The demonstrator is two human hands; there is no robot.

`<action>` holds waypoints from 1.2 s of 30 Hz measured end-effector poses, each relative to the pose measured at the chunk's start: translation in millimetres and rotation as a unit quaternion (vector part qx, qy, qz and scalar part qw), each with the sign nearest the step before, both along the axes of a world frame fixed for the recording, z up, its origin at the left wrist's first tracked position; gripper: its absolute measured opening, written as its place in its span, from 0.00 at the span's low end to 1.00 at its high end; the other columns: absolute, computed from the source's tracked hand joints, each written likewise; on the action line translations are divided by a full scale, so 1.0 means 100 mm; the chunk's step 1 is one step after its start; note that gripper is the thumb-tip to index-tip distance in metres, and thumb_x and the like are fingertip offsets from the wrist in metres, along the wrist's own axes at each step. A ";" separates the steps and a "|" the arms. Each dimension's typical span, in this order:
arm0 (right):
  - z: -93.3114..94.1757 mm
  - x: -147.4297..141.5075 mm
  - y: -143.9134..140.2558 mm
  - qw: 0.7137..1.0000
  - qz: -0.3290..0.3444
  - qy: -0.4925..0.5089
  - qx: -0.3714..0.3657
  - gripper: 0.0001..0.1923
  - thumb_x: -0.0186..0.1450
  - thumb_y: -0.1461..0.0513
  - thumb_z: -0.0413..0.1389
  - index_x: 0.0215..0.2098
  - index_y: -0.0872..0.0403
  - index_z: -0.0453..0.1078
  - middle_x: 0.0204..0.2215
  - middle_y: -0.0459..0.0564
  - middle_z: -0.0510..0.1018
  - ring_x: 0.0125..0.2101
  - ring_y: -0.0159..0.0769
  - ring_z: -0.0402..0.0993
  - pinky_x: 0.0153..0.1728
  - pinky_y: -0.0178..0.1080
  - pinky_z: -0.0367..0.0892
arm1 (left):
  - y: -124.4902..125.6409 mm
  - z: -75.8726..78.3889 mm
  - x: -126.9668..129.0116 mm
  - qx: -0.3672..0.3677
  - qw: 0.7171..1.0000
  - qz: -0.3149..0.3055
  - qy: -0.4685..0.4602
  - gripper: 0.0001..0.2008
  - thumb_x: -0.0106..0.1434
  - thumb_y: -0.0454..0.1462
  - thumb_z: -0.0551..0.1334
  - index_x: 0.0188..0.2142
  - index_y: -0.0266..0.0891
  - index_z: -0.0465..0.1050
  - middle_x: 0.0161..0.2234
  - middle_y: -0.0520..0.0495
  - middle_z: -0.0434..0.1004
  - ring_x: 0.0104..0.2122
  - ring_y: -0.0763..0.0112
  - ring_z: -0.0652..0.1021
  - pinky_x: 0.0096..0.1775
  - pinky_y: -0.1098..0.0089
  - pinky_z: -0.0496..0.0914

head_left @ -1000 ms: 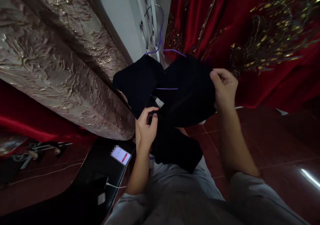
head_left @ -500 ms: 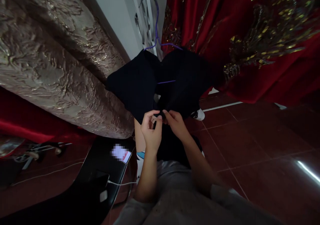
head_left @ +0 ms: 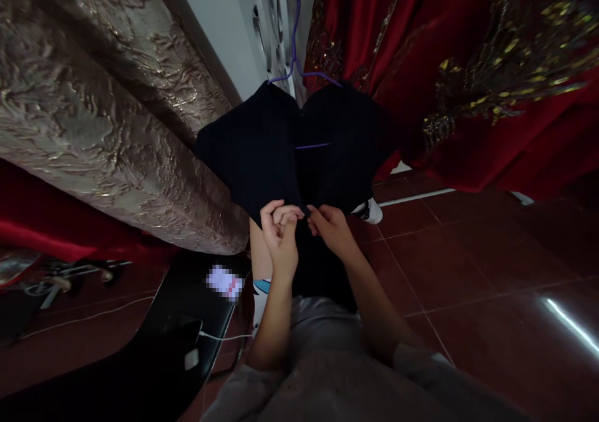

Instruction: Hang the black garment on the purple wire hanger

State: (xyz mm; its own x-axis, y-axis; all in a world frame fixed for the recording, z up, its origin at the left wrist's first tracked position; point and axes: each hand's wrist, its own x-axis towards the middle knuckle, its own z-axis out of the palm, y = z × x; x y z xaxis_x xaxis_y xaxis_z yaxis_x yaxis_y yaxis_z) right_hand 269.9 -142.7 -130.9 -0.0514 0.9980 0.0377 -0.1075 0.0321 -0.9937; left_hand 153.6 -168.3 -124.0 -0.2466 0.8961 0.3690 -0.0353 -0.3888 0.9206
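A dark navy short-sleeved top (head_left: 248, 147) hangs from a purple wire hanger (head_left: 295, 66) in front of me, its front parted at the neck. At the lower end of the front opening, my left hand (head_left: 282, 235) pinches the cloth edge between thumb and fingers. My right hand (head_left: 331, 230) is closed on the opposite edge, right beside it, so the fingertips almost meet. Whether a button or other fastener lies between the fingertips is too dark and small to tell.
White metal rack bars (head_left: 279, 35) stand behind the hanger. Embossed beige fabric (head_left: 116, 128) hangs at left, red cloth with gold sequins (head_left: 449, 116) at right. A black bench (head_left: 154, 341) at lower left bears a phone (head_left: 224, 281), a cable and a white charger (head_left: 191, 359).
The two front edges have come together, covering the pale gap between them. My left fingers have shifted and stretched towards my right fingertips. The view has moved slightly.
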 end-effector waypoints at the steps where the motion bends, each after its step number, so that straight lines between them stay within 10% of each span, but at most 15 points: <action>1: 0.01 0.00 -0.01 1.000 -0.009 -0.002 -0.005 0.28 0.65 0.41 0.59 0.22 0.55 0.66 0.15 0.44 0.67 0.18 0.27 0.61 0.23 0.34 0.57 | 0.03 -0.05 -0.03 -0.007 1.000 -0.005 0.004 0.14 0.71 0.36 0.60 0.54 0.44 0.62 0.40 0.47 0.77 0.40 0.71 0.80 0.46 0.67 0.76; 10: 0.16 0.06 0.10 0.995 0.086 0.043 0.001 0.22 0.64 0.47 0.62 0.27 0.57 0.72 0.16 0.42 0.69 0.18 0.25 0.61 0.21 0.31 0.56 | 0.28 -0.28 -0.07 -0.022 0.987 -0.015 0.156 0.09 0.69 0.37 0.61 0.31 0.40 0.65 0.28 0.52 0.66 0.31 0.71 0.71 0.36 0.70 0.67; 18: 1.44 0.16 0.78 0.976 -0.036 0.143 0.163 0.19 0.67 0.50 0.62 0.27 0.57 0.72 0.13 0.40 0.65 0.13 0.20 0.54 0.14 0.29 0.44 | 0.52 -0.39 0.12 0.001 0.972 -0.007 0.235 0.10 0.68 0.37 0.61 0.30 0.40 0.64 0.26 0.54 0.65 0.29 0.72 0.70 0.35 0.71 0.65; 23: 1.48 0.16 0.76 0.984 0.010 0.062 0.169 0.15 0.71 0.61 0.57 0.26 0.57 0.71 0.13 0.41 0.68 0.12 0.21 0.58 0.15 0.27 0.49 | 0.61 0.22 -0.04 0.018 0.945 -0.122 0.304 0.03 0.67 0.35 0.64 0.41 0.40 0.74 0.31 0.50 0.78 0.34 0.68 0.78 0.41 0.67 0.71; 26: 1.40 0.22 0.70 0.987 0.001 0.034 0.156 0.16 0.70 0.58 0.59 0.25 0.55 0.68 0.13 0.40 0.66 0.14 0.22 0.58 0.16 0.27 0.53 | 0.73 0.82 -0.16 0.152 0.957 -0.025 0.245 0.17 0.71 0.37 0.62 0.58 0.44 0.70 0.40 0.47 0.79 0.42 0.66 0.80 0.51 0.62 0.73; 29: 1.43 0.27 0.65 0.985 -0.013 0.035 0.170 0.18 0.68 0.53 0.62 0.26 0.54 0.67 0.15 0.40 0.65 0.16 0.23 0.59 0.18 0.28 0.55 | 0.92 1.25 -0.20 0.221 0.939 -0.004 0.264 0.13 0.71 0.44 0.64 0.52 0.43 0.74 0.43 0.45 0.77 0.48 0.60 0.79 0.53 0.58 0.73; 36: 1.07 0.18 0.74 0.972 -0.063 -0.030 0.226 0.16 0.69 0.54 0.58 0.27 0.53 0.66 0.18 0.42 0.66 0.19 0.25 0.60 0.21 0.31 0.54 | 1.02 1.23 -0.16 0.238 0.917 0.008 0.320 0.16 0.70 0.50 0.64 0.40 0.39 0.75 0.39 0.44 0.76 0.50 0.55 0.77 0.57 0.53 0.68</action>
